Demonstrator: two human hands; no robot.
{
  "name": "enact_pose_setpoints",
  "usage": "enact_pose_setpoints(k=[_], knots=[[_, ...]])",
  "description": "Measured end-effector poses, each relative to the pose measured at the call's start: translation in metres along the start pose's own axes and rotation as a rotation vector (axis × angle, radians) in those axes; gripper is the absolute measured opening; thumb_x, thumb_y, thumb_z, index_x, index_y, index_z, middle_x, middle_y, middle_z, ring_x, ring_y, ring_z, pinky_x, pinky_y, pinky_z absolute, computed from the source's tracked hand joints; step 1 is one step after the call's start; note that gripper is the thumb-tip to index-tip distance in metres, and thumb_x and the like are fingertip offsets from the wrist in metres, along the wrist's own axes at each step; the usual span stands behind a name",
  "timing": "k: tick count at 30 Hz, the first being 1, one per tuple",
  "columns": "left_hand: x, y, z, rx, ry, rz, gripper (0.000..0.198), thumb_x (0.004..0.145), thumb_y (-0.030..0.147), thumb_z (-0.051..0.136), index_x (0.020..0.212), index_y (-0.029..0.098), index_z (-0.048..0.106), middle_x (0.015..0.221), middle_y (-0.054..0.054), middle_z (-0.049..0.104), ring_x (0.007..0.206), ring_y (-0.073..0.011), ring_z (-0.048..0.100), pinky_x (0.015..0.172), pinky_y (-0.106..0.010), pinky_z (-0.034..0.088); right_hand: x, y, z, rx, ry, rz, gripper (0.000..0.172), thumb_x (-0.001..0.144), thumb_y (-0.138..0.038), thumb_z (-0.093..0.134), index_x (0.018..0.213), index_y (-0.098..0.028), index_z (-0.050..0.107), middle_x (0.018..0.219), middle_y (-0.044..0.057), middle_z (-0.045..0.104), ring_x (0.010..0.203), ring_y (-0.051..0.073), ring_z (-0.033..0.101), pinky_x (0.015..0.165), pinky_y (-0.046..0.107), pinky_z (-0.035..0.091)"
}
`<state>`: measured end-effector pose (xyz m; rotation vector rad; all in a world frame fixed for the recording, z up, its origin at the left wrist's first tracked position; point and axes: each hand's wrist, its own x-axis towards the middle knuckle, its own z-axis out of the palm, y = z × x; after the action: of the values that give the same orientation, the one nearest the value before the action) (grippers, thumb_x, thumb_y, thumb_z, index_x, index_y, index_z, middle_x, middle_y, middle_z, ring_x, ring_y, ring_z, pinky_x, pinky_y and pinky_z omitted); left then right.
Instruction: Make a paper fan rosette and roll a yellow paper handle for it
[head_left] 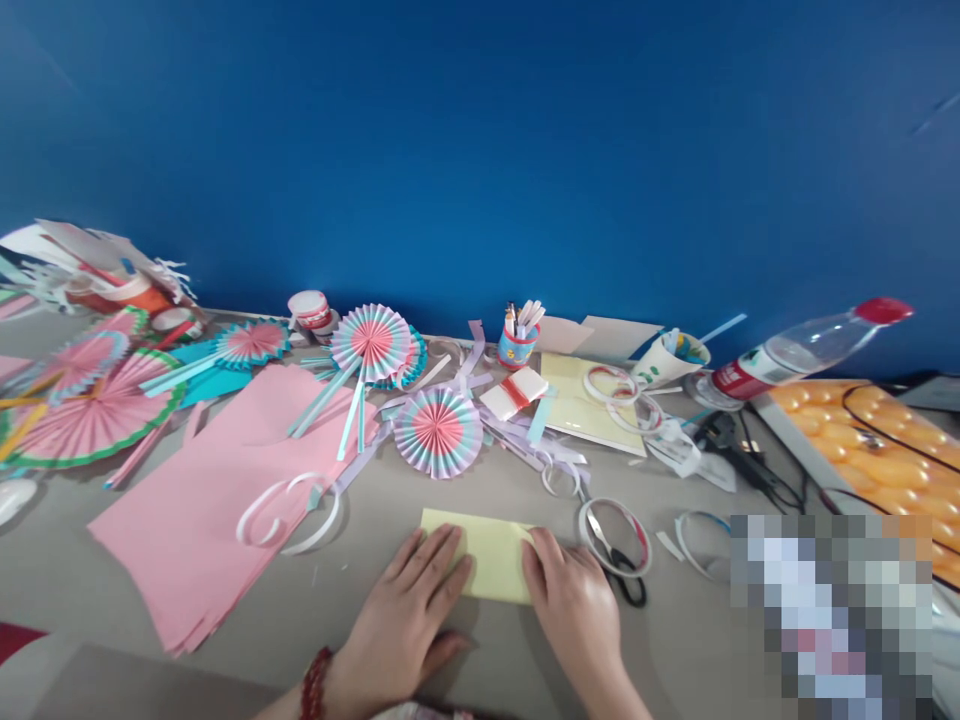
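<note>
Desk [480, 490] strewn with paper fans and strips. Pink paper stack [210, 500] laid left of hands. Yellow paper [491, 560] laid flat near front edge, long axis left-right, possibly folded double. Left hand [409, 610] spread flat, fingers pressed on left end. Right hand [574, 600] flat on right end. Nothing gripped by either, both equally near. Scissors [609, 542] just right of right hand.

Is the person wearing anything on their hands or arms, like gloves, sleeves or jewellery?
No gloves: the left hand and right hand are bare, with no rings that I can see. A dark red beaded bracelet circles the left wrist. No sleeves show on either forearm.
</note>
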<state>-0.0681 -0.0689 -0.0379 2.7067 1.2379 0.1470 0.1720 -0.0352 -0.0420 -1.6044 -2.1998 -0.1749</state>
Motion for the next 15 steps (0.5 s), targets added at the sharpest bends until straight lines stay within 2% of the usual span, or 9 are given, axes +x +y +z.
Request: enact_pose_setpoints(k=[4,10,12,15], knots=[[-0.0012,-0.0005,0.0033,0.035,0.028,0.003,0.067,0.094,0.039,0.056,0.152,0.021,0.029,0.161,-0.011,0.025,0.148,-0.0312,0.018,0.116,-0.051,0.028,-0.0026,0.0,-0.0004,0.0,0.041,0.025,0.028,0.104,-0.033,0.035,0.1,-0.017,0.058,0.066,0.002,0.066,0.056,0.02,0.059,0.066,0.032,0.037],[-0.0015,-0.001,0.0028,0.058,0.058,0.02,0.069,0.092,0.037,0.059,0.153,0.026,0.028,0.161,-0.012,0.023,0.147,-0.0328,0.024,0.114,-0.051,0.03,-0.0077,0.0025,-0.0029,0.125,0.041,0.097,0.026,0.103,-0.031,0.037,0.115,-0.015,0.053,0.069,0.001,0.066,0.063,0.02,0.063,0.074,0.033,0.042],[-0.0015,-0.0012,0.0025,0.057,0.072,0.023,0.069,0.091,0.037,0.06,0.153,0.026,0.029,0.161,-0.012,0.024,0.146,-0.0329,0.025,0.115,-0.05,0.03,-0.0087,0.0022,-0.0042,0.129,0.024,0.104,0.024,0.103,-0.029,0.037,0.113,-0.016,0.054,0.075,0.003,0.068,0.067,0.02,0.064,0.075,0.034,0.042],[-0.0017,-0.0015,0.0027,0.061,0.093,0.024,0.069,0.091,0.036,0.061,0.152,0.025,0.031,0.16,-0.011,0.025,0.145,-0.0324,0.026,0.115,-0.048,0.028,-0.0087,0.0004,-0.0067,0.164,-0.005,0.125,0.022,0.102,-0.028,0.039,0.101,-0.019,0.059,0.079,0.004,0.069,0.072,0.02,0.065,0.075,0.033,0.04]])
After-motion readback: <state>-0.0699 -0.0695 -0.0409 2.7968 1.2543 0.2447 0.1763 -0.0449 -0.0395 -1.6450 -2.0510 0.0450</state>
